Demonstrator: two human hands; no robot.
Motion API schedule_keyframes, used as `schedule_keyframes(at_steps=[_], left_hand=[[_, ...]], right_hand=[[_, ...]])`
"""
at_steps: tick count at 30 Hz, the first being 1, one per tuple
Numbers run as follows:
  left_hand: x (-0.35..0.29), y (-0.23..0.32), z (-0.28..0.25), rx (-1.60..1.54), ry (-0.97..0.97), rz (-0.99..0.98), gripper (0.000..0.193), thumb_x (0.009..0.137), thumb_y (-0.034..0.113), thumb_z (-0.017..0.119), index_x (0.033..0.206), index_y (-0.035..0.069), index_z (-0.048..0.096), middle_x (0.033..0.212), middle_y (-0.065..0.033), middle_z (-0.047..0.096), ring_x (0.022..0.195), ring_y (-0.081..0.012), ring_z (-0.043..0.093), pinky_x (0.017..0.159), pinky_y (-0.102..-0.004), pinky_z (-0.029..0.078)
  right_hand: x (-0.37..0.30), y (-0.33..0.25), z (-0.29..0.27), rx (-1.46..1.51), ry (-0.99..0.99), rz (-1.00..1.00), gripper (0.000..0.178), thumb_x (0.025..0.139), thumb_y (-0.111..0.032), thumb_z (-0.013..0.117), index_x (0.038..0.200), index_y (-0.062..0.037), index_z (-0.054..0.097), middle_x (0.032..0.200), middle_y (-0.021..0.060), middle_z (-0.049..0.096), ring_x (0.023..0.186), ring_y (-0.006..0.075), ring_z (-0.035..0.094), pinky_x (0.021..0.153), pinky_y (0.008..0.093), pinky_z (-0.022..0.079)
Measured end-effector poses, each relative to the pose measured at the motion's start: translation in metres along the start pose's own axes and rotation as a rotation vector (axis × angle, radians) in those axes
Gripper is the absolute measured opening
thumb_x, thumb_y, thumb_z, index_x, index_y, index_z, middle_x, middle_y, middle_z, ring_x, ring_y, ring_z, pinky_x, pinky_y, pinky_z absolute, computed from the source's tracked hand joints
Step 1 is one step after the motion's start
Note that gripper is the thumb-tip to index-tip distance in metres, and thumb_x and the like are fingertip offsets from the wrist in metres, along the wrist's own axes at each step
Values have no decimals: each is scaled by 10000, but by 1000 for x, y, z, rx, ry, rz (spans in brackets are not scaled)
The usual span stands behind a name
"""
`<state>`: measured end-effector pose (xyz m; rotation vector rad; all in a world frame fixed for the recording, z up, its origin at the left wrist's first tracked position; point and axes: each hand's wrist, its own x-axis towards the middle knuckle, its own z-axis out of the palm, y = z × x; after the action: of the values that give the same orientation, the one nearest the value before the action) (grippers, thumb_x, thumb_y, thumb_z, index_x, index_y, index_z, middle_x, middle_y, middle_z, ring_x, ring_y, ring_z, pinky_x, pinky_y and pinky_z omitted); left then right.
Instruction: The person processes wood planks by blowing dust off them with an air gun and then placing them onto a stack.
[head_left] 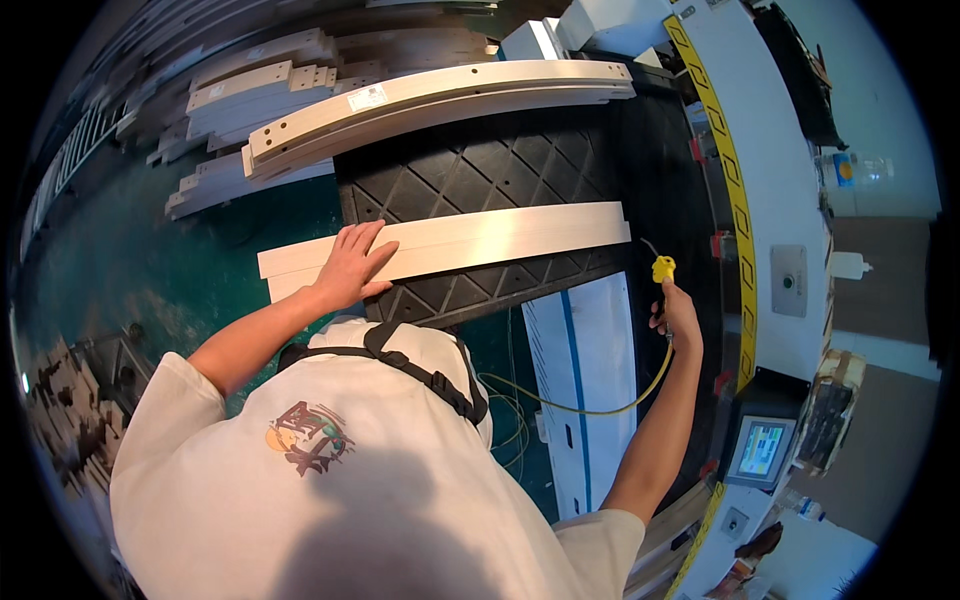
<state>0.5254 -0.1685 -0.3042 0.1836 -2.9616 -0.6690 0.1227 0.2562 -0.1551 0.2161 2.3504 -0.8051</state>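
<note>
A pale wooden board (500, 236), or two lying edge to edge, rests across a black ribbed mat (490, 170) in front of me. My left hand (350, 266) lies on the board's left part with its fingers spread. Off the board's right end, my right hand (680, 316) grips a yellow air blow gun (663, 268). Its thin nozzle points toward the board end without touching it. From the gun a yellow hose (590, 411) curves down and left. Part of the right fingers is hidden behind the grip.
Drilled boards (440, 100) are stacked along the mat's far side. More board piles (250, 95) stand at the far left. On the right runs a white machine with a yellow-black striped edge (725, 170), a push button (789, 281) and a small screen (762, 448). A white panel (585, 400) stands below the mat.
</note>
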Motion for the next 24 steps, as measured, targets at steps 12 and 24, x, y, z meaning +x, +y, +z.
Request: schedule_keyframes(at_steps=[12,24], left_hand=[[10,-1,-1,60,-93,54,772,812,319,813,1496,119,516,1606,-295,324,1460,-475,333,1206,-577,271],[23,7,2,85,-25,-16,863,705,408,878,1442,117,537,1530,-198,440,1371,-404,430,1112,-550,338]], right_hand=[[-101,-4,107,-10,-738,-112,393,1057,-498,566,1013,-111,616,785,20,692,626,135,682,535,243,477],[-150,65,237,1161,-964,-31,640,925,-66,595,1524,16,384,1313,223,690,431,61,435,401,190,357]])
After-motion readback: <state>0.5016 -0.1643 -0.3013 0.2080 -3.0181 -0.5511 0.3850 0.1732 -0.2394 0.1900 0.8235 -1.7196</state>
